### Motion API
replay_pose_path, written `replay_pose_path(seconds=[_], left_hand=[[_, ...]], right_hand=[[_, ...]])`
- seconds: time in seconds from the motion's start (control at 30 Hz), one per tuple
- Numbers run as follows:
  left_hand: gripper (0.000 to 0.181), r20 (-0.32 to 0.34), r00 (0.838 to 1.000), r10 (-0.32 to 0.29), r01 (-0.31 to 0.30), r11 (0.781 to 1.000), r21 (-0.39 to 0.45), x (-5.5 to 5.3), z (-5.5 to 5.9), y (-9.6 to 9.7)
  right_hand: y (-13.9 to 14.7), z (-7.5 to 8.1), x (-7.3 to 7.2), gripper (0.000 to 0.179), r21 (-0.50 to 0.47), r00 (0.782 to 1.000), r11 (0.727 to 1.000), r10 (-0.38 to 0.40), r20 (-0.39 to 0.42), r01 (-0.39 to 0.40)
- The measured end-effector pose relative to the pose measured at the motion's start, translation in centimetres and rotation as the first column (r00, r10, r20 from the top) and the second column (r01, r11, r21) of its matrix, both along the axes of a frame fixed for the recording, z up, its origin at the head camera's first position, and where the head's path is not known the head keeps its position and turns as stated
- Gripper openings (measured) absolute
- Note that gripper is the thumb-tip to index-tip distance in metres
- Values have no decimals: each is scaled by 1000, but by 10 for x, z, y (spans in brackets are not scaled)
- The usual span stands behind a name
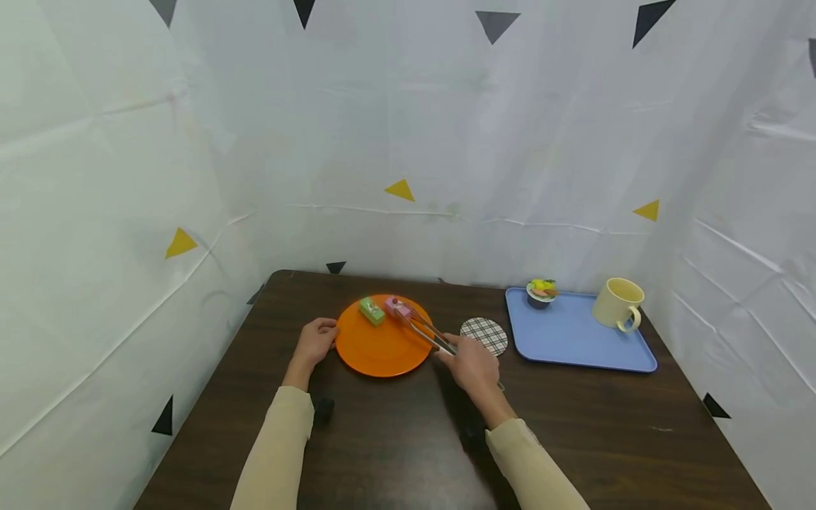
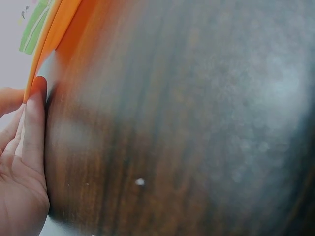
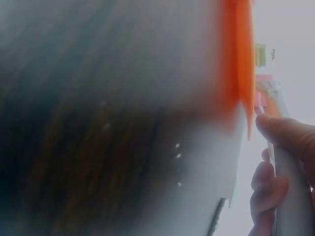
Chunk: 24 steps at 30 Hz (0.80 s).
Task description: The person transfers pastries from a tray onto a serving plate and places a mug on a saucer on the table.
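An orange plate [image 1: 382, 358] lies on the table with a green cake piece [image 1: 372, 311] and a pink cake piece [image 1: 398, 307] near its far rim. My left hand [image 1: 315, 343] pinches the plate's left rim; in the left wrist view the thumb is above the rim and the fingers [image 2: 34, 128] below it. With my right hand [image 1: 473, 363] I grip metal tongs [image 1: 426, 333], whose tips reach over the plate to the pink piece. Whether the tips are closed around it is too small to tell. The right wrist view shows the tongs' handle [image 3: 290, 191] inside the curled fingers.
Right of the plate lies a round checked coaster [image 1: 484, 336], partly behind my right hand. Farther right, a blue tray [image 1: 564, 340] carries a yellow mug [image 1: 617, 304] and a small dark cup [image 1: 540, 300] with colourful food. White sheeting [image 1: 446, 241] hangs behind the dark table [image 1: 389, 439].
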<state>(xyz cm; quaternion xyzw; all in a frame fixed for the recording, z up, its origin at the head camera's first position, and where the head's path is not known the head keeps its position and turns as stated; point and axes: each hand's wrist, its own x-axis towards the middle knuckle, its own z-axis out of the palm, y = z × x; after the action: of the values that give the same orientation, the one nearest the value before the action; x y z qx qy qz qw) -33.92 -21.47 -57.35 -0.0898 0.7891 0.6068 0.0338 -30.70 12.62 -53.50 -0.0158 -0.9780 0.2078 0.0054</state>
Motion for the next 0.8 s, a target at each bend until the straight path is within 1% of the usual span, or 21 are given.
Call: replay_pose_path(seconds=[0.2, 0.43, 0.6, 0.8], left_hand=[[37, 7, 1000, 7, -7, 1000, -9, 0, -1, -1], [37, 7, 1000, 9, -9, 1000, -10, 1, 0, 1], [37, 6, 1000, 6, -6, 1000, -12, 2, 1, 2], [37, 11, 1000, 0, 0, 1000, 6, -1, -1, 0]], right_hand=[[-5, 2, -2, 48, 23, 1000, 1000, 18, -3, -18], [-7, -4, -4, 48, 54, 1000, 998, 15, -19, -14], [-8, -6, -2, 48, 56, 999, 998, 14, -37, -12], [-8, -4, 0, 50, 57, 999, 998, 27, -42, -25]])
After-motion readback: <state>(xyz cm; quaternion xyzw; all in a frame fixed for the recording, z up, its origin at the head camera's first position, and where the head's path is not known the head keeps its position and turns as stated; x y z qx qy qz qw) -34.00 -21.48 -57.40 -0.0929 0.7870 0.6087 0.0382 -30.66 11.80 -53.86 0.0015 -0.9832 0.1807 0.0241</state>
